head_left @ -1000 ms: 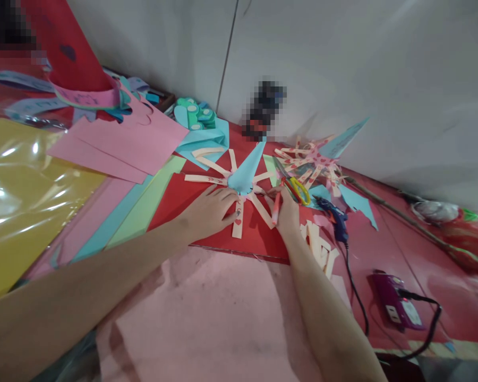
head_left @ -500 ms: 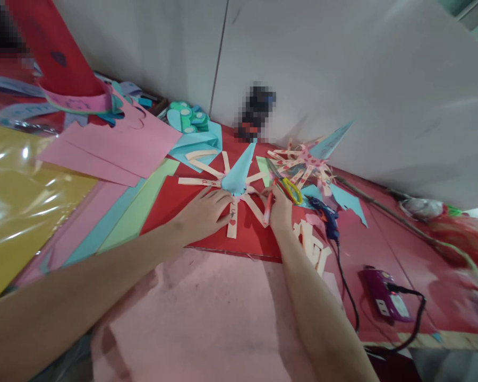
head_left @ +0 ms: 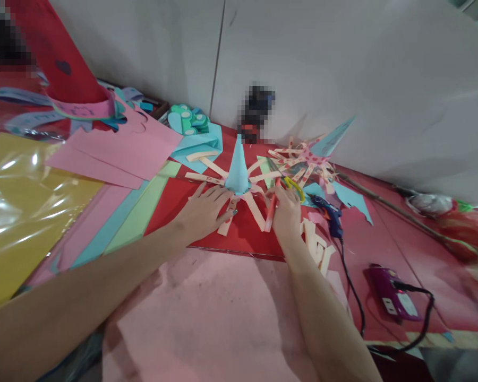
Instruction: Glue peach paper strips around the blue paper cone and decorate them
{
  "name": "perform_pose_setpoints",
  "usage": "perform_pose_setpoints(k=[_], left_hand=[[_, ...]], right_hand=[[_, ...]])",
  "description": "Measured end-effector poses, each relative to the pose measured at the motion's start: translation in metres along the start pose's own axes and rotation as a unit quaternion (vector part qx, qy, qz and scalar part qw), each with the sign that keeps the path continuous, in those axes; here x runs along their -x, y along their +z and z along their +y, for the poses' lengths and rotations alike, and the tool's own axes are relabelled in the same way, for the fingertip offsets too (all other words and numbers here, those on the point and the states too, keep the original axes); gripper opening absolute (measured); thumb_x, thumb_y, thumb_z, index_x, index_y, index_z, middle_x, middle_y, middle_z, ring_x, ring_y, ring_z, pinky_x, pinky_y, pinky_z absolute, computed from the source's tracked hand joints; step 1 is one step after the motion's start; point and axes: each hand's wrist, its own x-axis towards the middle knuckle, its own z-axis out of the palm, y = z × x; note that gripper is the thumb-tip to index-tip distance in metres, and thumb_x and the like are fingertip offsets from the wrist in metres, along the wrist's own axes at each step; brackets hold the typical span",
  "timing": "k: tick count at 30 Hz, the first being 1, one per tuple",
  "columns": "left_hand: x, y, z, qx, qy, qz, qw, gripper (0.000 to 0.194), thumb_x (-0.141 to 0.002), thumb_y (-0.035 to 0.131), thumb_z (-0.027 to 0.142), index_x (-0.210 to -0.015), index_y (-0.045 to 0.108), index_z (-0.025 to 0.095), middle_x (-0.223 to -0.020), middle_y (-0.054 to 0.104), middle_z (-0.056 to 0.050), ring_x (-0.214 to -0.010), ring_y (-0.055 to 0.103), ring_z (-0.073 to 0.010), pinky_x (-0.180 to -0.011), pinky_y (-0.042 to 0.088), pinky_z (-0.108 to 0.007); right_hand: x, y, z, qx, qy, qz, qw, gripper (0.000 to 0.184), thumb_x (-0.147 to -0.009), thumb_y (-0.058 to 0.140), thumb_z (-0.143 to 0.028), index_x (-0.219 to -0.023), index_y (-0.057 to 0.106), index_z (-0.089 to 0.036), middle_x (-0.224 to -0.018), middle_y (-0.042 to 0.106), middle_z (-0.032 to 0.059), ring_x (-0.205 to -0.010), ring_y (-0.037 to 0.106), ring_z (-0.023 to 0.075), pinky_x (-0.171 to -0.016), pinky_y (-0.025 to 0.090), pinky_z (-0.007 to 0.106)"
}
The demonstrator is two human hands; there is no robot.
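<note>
A light-blue paper cone (head_left: 238, 168) stands amid cream paper strips (head_left: 256, 211) that fan out from its base, over a red sheet (head_left: 175, 206). Some strips carry red lettering. My left hand (head_left: 207, 208) lies flat with fingers apart, over the strips at the cone's near left side. To the right of the cone, my right hand (head_left: 286, 207) is closed round a red pen (head_left: 271, 209), its fingers close to the strips. Beyond that hand lie scissors with yellow handles (head_left: 295, 187), partly hidden.
A similar cone with strips (head_left: 316, 154) stands at the back right. A blue glue gun (head_left: 330, 213) and a purple power strip (head_left: 394, 294) with cords lie to the right. Pink sheets (head_left: 115, 151), a glossy yellow pack (head_left: 35, 196) and a red tube (head_left: 59, 58) occupy the left.
The cone now points straighter up, and its strips have turned a little. My left hand still rests on them. My right hand has shifted slightly with the pen.
</note>
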Motion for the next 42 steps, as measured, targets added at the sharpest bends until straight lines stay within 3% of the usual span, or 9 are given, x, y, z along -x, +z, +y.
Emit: perform_pose_setpoints(k=[7, 13, 16, 25, 30, 34, 38, 42], left_hand=[[0.001, 0.002, -0.001, -0.019, -0.028, -0.009, 0.999, 0.047, -0.096, 0.031, 0.042, -0.133, 0.040, 0.015, -0.140, 0.046, -0.010, -0.130, 0.039, -0.0261, -0.112, 0.014, -0.049], [0.001, -0.001, 0.001, -0.020, -0.033, -0.022, 0.999, 0.048, -0.093, 0.036, 0.045, -0.131, 0.043, 0.016, -0.141, 0.045, -0.010, -0.131, 0.037, -0.0268, -0.112, 0.015, -0.050], [0.002, -0.003, 0.003, -0.020, -0.037, -0.030, 0.999, 0.050, -0.091, 0.040, 0.044, -0.132, 0.042, 0.015, -0.142, 0.044, -0.010, -0.133, 0.035, -0.0269, -0.113, 0.015, -0.050], [0.001, -0.004, 0.000, -0.008, -0.047, 0.003, 0.999, 0.045, -0.080, 0.037, 0.008, -0.123, 0.047, 0.014, -0.130, 0.055, -0.009, -0.121, 0.050, -0.0201, -0.113, 0.019, -0.045], [0.002, -0.012, 0.008, 0.009, -0.011, 0.030, 0.999, 0.037, -0.083, 0.036, 0.010, -0.116, 0.052, 0.015, -0.121, 0.061, -0.007, -0.114, 0.054, -0.0191, -0.111, 0.025, -0.042], [0.008, -0.010, 0.026, 0.029, 0.109, -0.035, 0.993, 0.032, -0.092, 0.038, 0.026, -0.117, 0.054, 0.017, -0.131, 0.055, -0.008, -0.121, 0.050, -0.0207, -0.106, 0.033, -0.036], [0.016, 0.000, 0.040, 0.016, 0.148, -0.113, 0.982, 0.056, -0.090, 0.045, 0.043, -0.136, 0.038, 0.013, -0.146, 0.036, -0.015, -0.133, 0.035, -0.0285, -0.107, 0.030, -0.042], [0.019, 0.003, 0.042, 0.017, 0.166, -0.145, 0.975, 0.064, -0.091, 0.041, 0.051, -0.141, 0.032, 0.011, -0.150, 0.027, -0.016, -0.139, 0.024, -0.0287, -0.110, 0.023, -0.042]], right_hand=[[0.003, -0.015, -0.007, 0.034, -0.052, -0.125, 0.990, 0.023, -0.075, 0.039, -0.004, -0.072, 0.054, -0.021, -0.062, 0.057, 0.0010, -0.066, 0.052, 0.0172, -0.080, 0.040, 0.033], [0.004, -0.023, -0.015, 0.021, -0.065, -0.167, 0.984, 0.027, -0.071, 0.036, 0.000, -0.074, 0.053, -0.021, -0.069, 0.062, 0.0018, -0.073, 0.057, 0.0172, -0.093, 0.034, 0.036], [0.004, -0.025, -0.017, 0.014, -0.070, -0.186, 0.980, 0.026, -0.070, 0.037, 0.000, -0.073, 0.053, -0.021, -0.070, 0.062, 0.0018, -0.072, 0.058, 0.0169, -0.091, 0.035, 0.034], [0.005, -0.021, -0.011, 0.036, -0.084, -0.179, 0.980, 0.027, -0.071, 0.038, 0.001, -0.074, 0.054, -0.020, -0.068, 0.062, 0.0021, -0.069, 0.054, 0.0172, -0.084, 0.037, 0.031], [0.004, -0.023, -0.015, 0.032, -0.077, -0.185, 0.979, 0.029, -0.072, 0.037, 0.001, -0.075, 0.056, -0.021, -0.070, 0.063, 0.0030, -0.071, 0.055, 0.0181, -0.080, 0.038, 0.030], [0.003, -0.025, -0.017, 0.024, -0.073, -0.190, 0.979, 0.027, -0.073, 0.038, 0.000, -0.073, 0.056, -0.021, -0.071, 0.065, 0.0040, -0.071, 0.056, 0.0190, -0.076, 0.039, 0.031], [0.001, -0.028, -0.014, 0.007, -0.048, -0.179, 0.983, 0.017, -0.078, 0.045, -0.008, -0.073, 0.056, -0.021, -0.072, 0.065, 0.0046, -0.072, 0.058, 0.0201, -0.071, 0.041, 0.030], [-0.001, -0.031, -0.013, -0.025, 0.003, -0.132, 0.991, 0.006, -0.082, 0.053, -0.025, -0.078, 0.055, -0.022, -0.076, 0.066, 0.0055, -0.072, 0.062, 0.0205, -0.065, 0.042, 0.028]])
